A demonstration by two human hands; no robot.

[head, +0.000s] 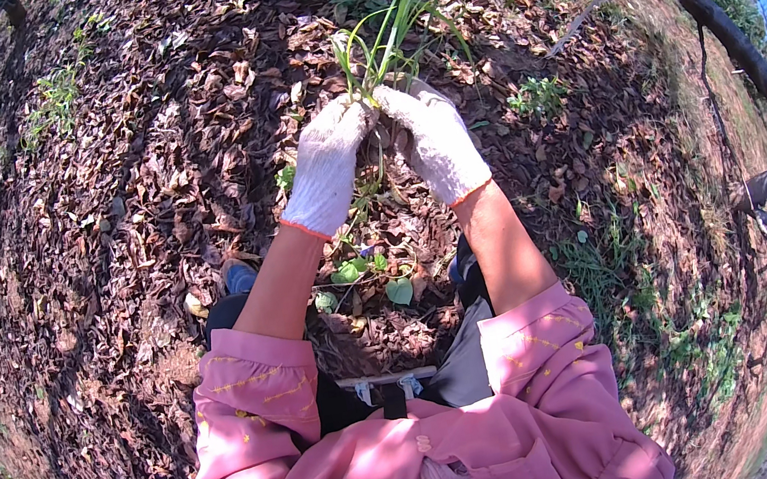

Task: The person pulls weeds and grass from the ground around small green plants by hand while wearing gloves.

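Both hands wear white knitted work gloves with orange cuff edging, held out in front of me and close together. My left hand (333,155) pinches the base of a tuft of long green grass (388,37) between thumb and fingers. From the other side, my right hand (436,135) grips the same tuft, its fingertips almost meeting the left ones. The blades fan upward and to the right. Thin strands, perhaps roots or stems, hang below the gloves. My fingertips are partly hidden by the gloves' angle and the grass.
Dry brown leaf litter (140,196) covers the ground. Small broad-leaved plants (400,291) grow between my feet. Under me is part of a low seat (385,377). A tree branch (711,17) slants down at the right, with twigs below it. Green weeds (535,98) grow to the right.
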